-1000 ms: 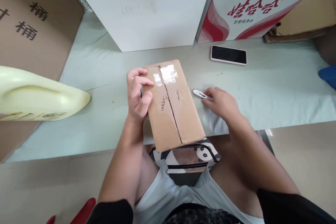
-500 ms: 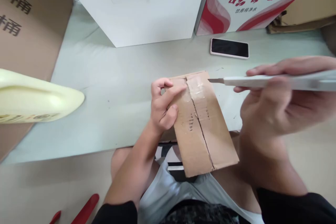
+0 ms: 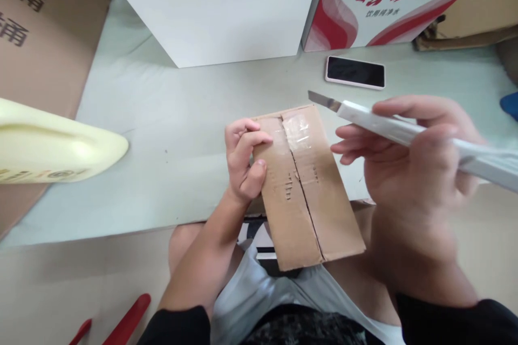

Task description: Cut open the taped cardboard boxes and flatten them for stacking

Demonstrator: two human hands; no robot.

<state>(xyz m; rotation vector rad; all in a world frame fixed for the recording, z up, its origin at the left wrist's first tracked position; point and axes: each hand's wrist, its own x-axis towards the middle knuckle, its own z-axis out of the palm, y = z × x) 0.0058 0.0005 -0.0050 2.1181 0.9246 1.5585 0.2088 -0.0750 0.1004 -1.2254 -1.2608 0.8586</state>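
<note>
My left hand [image 3: 246, 159] grips the left side of a small brown cardboard box [image 3: 324, 210], with fingers bent over its upper left edge. A lengthwise seam runs down the box's top face, and clear tape [image 3: 298, 132] covers its upper end. In my right hand [image 3: 408, 161] is a white utility knife [image 3: 376, 122], its blade out and pointing left. The blade tip hovers around the box's far edge; contact with the box is not apparent. The box lies tilted across the table's front edge, partly over my lap.
A phone [image 3: 355, 72] lies face up beyond the box. Behind stand a large white box [image 3: 226, 16] and a red-and-white carton [image 3: 388, 5]. On the left are a pale yellow bottle [image 3: 60, 145] and a big brown carton [image 3: 52, 59]. Something red [image 3: 127, 319] is on the floor.
The knife has swung from nearly level to tilted, its tip moving up and left. My left index finger has drawn back from the tape toward the box's left edge.
</note>
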